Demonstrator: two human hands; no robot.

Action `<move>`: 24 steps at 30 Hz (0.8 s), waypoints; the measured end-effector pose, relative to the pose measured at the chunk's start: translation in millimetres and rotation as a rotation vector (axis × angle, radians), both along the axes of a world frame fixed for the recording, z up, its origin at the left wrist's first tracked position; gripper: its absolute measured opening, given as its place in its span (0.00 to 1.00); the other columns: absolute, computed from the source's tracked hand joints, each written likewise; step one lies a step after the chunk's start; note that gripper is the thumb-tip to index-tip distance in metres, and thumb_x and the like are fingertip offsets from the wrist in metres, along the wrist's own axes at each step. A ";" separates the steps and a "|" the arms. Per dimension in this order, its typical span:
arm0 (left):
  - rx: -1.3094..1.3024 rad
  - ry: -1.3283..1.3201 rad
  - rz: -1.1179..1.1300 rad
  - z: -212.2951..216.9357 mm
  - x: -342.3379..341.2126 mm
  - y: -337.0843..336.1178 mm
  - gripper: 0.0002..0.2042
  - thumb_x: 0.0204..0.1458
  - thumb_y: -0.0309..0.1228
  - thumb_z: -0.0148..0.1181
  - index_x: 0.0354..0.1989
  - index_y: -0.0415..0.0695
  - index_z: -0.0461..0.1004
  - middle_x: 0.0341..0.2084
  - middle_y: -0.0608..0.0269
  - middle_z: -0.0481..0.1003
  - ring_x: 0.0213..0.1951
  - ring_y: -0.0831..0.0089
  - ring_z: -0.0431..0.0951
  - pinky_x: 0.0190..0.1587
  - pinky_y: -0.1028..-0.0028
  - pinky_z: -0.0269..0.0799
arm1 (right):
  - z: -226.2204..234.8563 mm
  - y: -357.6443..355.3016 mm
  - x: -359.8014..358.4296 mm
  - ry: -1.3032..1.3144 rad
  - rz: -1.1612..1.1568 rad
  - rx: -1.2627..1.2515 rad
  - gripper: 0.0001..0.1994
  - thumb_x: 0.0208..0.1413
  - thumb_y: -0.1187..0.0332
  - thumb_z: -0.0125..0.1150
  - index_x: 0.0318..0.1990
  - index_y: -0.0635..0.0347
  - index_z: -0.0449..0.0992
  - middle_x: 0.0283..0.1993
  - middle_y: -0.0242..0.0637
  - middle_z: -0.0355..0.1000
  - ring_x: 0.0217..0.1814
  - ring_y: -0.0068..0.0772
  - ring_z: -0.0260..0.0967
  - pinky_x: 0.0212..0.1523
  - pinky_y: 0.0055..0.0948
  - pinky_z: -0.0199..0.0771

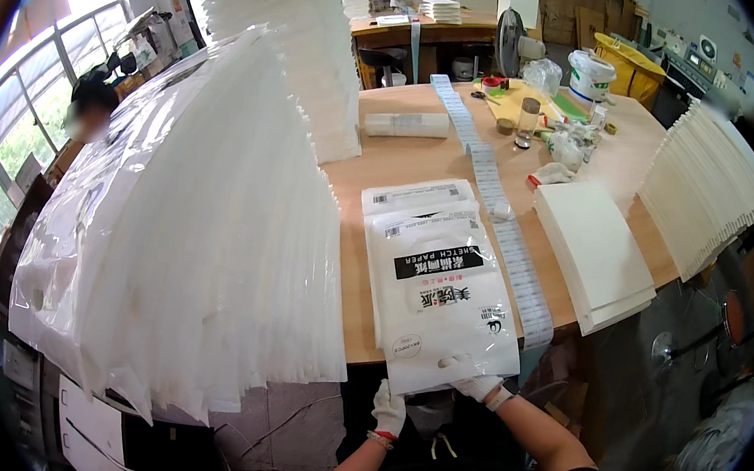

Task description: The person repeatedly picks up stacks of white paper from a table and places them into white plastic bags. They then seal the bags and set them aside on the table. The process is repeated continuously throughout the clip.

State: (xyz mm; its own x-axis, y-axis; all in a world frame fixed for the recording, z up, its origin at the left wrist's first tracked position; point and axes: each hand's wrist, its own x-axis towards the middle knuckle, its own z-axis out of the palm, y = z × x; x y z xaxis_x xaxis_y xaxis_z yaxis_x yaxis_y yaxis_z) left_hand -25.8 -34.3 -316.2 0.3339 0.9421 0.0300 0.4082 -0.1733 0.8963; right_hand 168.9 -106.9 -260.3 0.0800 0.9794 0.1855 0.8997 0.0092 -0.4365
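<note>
Fingers (464,371) on white glossy paper pack (440,291), black label

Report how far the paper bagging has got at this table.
Done: a tall stack of bagged packs stands at the left. In hand: the right hand grips the near edge of the top printed bag at the table edge; the left hand hangs just below it. Left: unbagged paper stacks and a strip of labels wait at the right.
</note>
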 end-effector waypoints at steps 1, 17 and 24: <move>0.013 0.026 -0.037 5.0 0.4 4.6 0.07 0.48 0.30 0.48 0.28 0.38 0.68 0.21 0.50 0.71 0.27 0.48 0.72 0.30 0.63 0.68 | -0.1 -0.2 2.9 0.020 0.024 0.005 0.10 0.48 0.65 0.52 0.39 0.52 0.70 0.39 0.42 0.67 0.41 0.46 0.66 0.43 0.39 0.67; 0.273 0.042 -0.360 35.7 -45.8 -0.6 0.07 0.40 0.21 0.49 0.30 0.38 0.70 0.24 0.54 0.71 0.27 0.64 0.75 0.29 0.73 0.71 | 14.5 -111.7 16.9 0.381 -0.124 -0.284 0.11 0.44 0.61 0.58 0.29 0.59 0.73 0.30 0.39 0.70 0.35 0.44 0.68 0.39 0.34 0.68; -0.025 0.319 -0.611 71.7 -60.0 -9.2 0.05 0.48 0.26 0.53 0.31 0.39 0.72 0.18 0.60 0.72 0.21 0.75 0.74 0.25 0.76 0.69 | 7.5 -110.2 126.5 0.650 -1.103 -0.013 0.09 0.47 0.64 0.55 0.25 0.59 0.67 0.22 0.34 0.67 0.26 0.25 0.63 0.29 0.26 0.63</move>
